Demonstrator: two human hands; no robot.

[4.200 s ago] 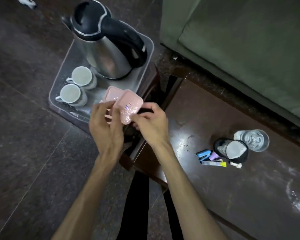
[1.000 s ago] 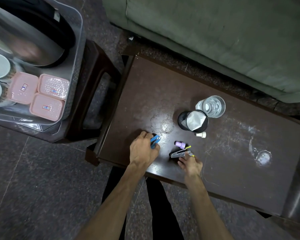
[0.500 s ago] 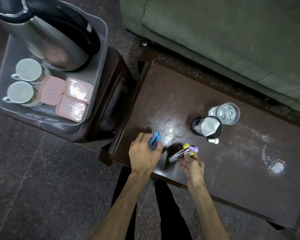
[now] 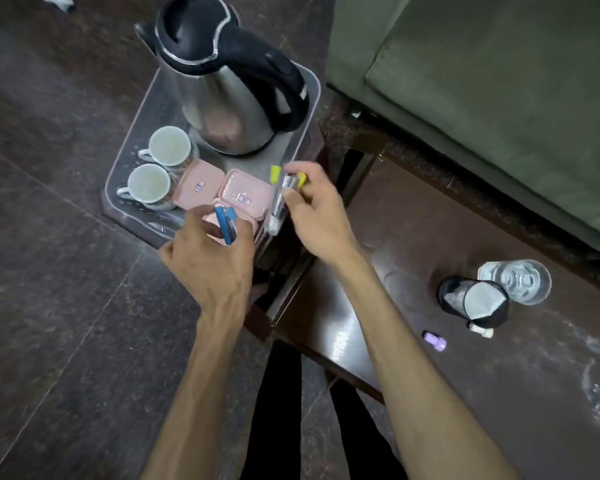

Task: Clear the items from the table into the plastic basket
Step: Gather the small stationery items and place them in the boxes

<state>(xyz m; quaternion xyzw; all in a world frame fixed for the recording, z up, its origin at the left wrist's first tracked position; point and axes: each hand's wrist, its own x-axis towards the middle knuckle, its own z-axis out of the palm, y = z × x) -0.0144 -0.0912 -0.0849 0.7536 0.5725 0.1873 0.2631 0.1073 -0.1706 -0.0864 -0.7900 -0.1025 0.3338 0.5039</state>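
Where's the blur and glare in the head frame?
Head view: motion blur smears the right hand and its yellow-capped pens; glare streaks the table edge and kettle; wide-angle bending at the borders.

Floor (image 4: 59, 306): dark polished stone, speckled, thin pale joint lines running diagonally; it extends left of and below the fingers. Sofa (image 4: 499, 98): olive-green upholstery, 1 seat cushion visible, up and to the right of the fingers. Table (image 4: 413, 393): dark brown, glossy, scuffed, with whitish smears on its right part; lies right of and below the fingers. Overhead light glares on its near left edge.
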